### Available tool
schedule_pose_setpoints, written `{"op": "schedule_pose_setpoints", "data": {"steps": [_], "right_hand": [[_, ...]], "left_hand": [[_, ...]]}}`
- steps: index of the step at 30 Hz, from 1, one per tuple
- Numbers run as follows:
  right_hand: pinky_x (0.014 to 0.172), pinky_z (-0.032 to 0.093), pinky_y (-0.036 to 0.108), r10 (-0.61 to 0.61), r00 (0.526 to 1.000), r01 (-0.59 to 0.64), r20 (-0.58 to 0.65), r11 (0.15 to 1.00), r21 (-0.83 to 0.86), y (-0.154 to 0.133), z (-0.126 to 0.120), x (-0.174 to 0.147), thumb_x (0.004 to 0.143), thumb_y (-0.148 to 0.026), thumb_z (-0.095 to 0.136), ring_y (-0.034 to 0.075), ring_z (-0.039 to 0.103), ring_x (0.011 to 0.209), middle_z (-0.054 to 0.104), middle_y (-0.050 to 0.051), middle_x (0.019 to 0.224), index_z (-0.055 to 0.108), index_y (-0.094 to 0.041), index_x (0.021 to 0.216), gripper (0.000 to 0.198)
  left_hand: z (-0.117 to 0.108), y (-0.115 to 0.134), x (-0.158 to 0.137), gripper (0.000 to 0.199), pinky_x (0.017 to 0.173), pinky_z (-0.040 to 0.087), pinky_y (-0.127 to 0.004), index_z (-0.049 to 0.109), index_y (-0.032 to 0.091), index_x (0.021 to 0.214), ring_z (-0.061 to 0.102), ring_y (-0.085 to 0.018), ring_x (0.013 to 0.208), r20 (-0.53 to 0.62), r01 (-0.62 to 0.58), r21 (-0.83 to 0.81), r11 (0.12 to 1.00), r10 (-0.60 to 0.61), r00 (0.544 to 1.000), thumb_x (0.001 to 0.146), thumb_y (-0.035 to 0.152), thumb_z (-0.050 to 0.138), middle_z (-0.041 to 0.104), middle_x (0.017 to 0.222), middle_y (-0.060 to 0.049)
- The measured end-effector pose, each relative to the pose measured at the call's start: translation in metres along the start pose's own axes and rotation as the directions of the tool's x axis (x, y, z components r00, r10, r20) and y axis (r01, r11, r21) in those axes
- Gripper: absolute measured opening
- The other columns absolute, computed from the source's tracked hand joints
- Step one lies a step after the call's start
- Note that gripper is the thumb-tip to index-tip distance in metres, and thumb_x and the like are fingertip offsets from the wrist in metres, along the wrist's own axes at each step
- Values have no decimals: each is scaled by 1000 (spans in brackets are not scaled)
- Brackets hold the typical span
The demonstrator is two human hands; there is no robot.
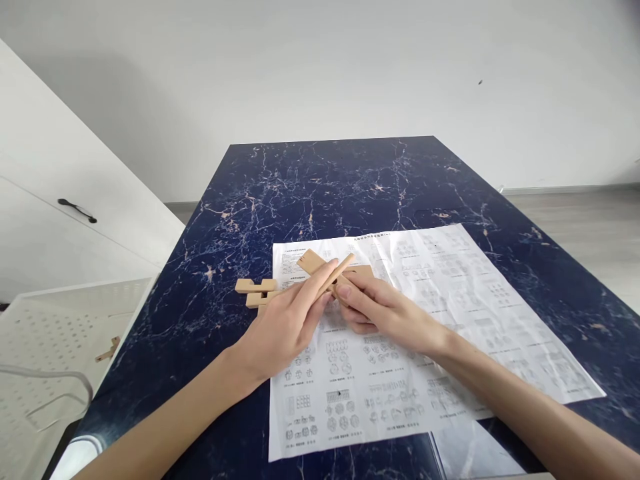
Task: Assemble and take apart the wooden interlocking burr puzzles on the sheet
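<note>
Both my hands meet over the printed instruction sheet (440, 267), around several crossed wooden puzzle pieces (311, 261). My left hand (287, 320) is closed on a slim wooden stick (345, 263) that slants up to the right. With thumb and fingers, my right hand (377, 303) grips the crossed pieces from the right side. My fingers hide where the pieces join. Just left of my left hand, notched wooden blocks (256, 287) lie on the table, partly covered by that hand.
The dark blue marbled table (320, 180) reaches to a pale wall. At the left, a white perforated basket (55, 333) holds a small wooden piece (108, 350). Behind it stands a white cabinet with a black handle (77, 210).
</note>
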State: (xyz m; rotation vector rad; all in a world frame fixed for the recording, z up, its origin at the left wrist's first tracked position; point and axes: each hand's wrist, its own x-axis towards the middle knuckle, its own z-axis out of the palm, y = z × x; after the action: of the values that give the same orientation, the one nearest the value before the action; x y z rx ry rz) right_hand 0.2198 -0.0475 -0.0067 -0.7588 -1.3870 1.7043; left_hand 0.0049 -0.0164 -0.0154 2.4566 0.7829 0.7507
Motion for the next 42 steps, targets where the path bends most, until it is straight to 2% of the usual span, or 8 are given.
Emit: {"op": "schedule_pose_setpoints", "data": {"steps": [6,12,19,24,33,42], "right_hand": [[50,25,28,17,1000,-17,-22,1000,-8,2,1,-1,117,-44,47,9,26,58,38,-8,72,47,-23,88,36],[50,26,28,7,998,-8,-56,1000,-27,9,5,-1,117,-44,48,9,27,58,38,-8,74,50,-22,93,32],[52,28,29,-11,996,5,-84,997,-80,8,9,-3,116,-44,47,10,29,60,38,-7,75,50,-22,96,30],[51,26,29,-13,997,11,-72,999,-36,4,11,-3,116,-44,49,10,28,59,36,-8,73,51,-22,98,29],[51,27,29,17,998,-18,-55,1000,-18,2,13,-2,115,-48,49,10,28,58,38,-8,71,47,-23,96,32],[54,32,30,11,998,-16,-60,996,-87,1,15,-3,115,-50,48,12,33,60,42,-8,72,47,-24,100,31]], "left_hand": [[1,0,-2,59,101,66,-48,23,24,172,76,-31,124,-64,17,95,995,-11,998,116,26,40,69,149,-17],[5,5,-1,60,100,65,-48,20,21,172,76,-30,120,-122,15,128,992,1,993,115,22,38,77,133,-16],[8,4,-3,56,106,64,-49,22,21,171,71,-31,133,-170,89,169,982,-60,984,116,23,36,72,144,-15],[4,0,-2,53,108,63,-49,25,21,169,68,-30,138,-134,104,182,978,-80,988,118,26,35,67,152,-15],[2,-2,-2,43,107,65,-41,41,22,158,72,-27,133,-177,120,192,974,-86,980,116,27,46,69,150,-12],[2,-2,-2,41,106,65,-46,44,22,156,71,-29,134,-177,97,205,974,-61,982,115,25,45,68,152,-14]]}}
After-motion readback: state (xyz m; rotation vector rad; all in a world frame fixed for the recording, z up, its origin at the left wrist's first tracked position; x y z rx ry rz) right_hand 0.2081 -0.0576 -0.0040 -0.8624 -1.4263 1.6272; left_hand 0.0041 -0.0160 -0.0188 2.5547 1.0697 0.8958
